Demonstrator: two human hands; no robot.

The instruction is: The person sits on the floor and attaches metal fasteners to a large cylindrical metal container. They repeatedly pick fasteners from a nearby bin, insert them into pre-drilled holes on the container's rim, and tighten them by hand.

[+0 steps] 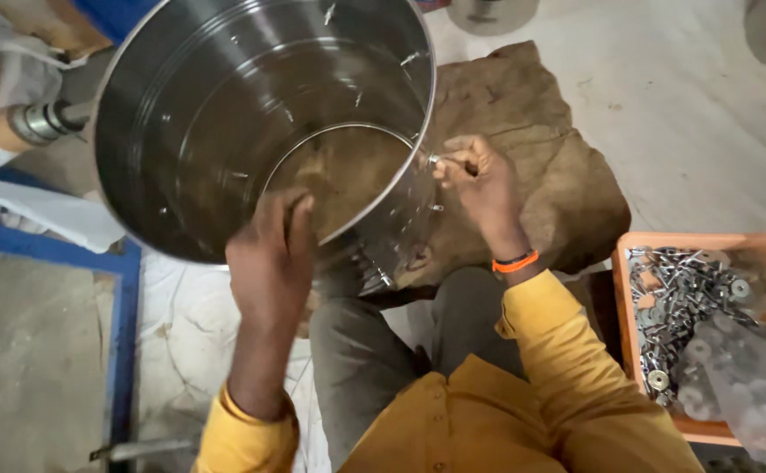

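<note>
A large steel drum (225, 114), open at both ends so the brown sacking (541, 149) shows through it, is tipped toward the person; the left hand (271, 254) hooks its fingers over the near rim, clamped on the metal. Just outside the drum wall, the right hand (479, 180) pinches a small metal fastener (434, 161) against the wall, its exact kind too small to make out. Right of that hand, an orange tray (633, 254) holds a heap of bolts and washers (681, 298), partly under clear plastic and cut off by the frame.
</note>
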